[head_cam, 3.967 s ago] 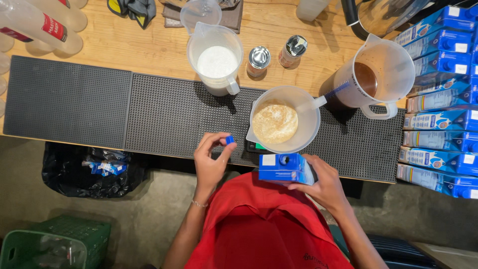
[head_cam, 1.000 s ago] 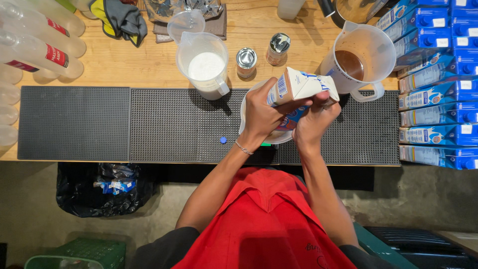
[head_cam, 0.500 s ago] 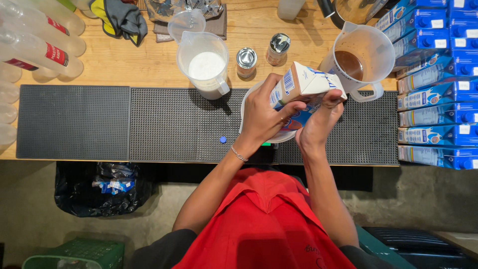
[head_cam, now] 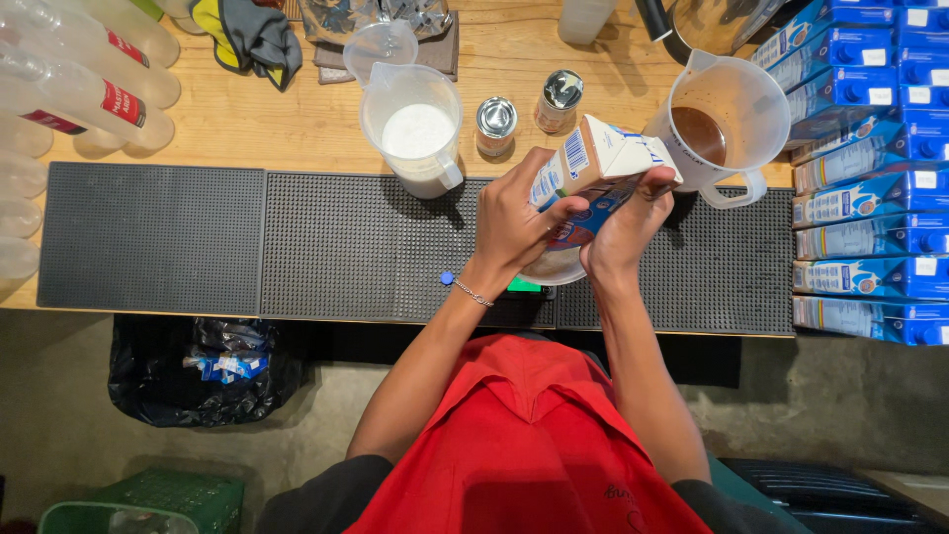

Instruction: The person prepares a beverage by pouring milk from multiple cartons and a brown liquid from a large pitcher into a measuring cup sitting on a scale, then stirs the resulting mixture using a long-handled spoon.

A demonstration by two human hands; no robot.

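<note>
while both hands grip it, the blue-and-white carton sits tilted over a pale jug that stands on the black ribbed mats of the wooden worktop. the left hand is clamped round the carton's near side, fingers curled over its edge, a thin bracelet at the wrist. the right hand is closed on the carton's lower end from the other side. most of the jug is hidden under the hands, so its contents cannot be seen. a small blue cap lies on the mat just left of the left wrist. behind the hands stand a clear jug of white liquid, two small metal-lidded jars and a jug of brown liquid. more blue cartons are stacked along the right edge, and clear bottles lie at the far left.
</note>
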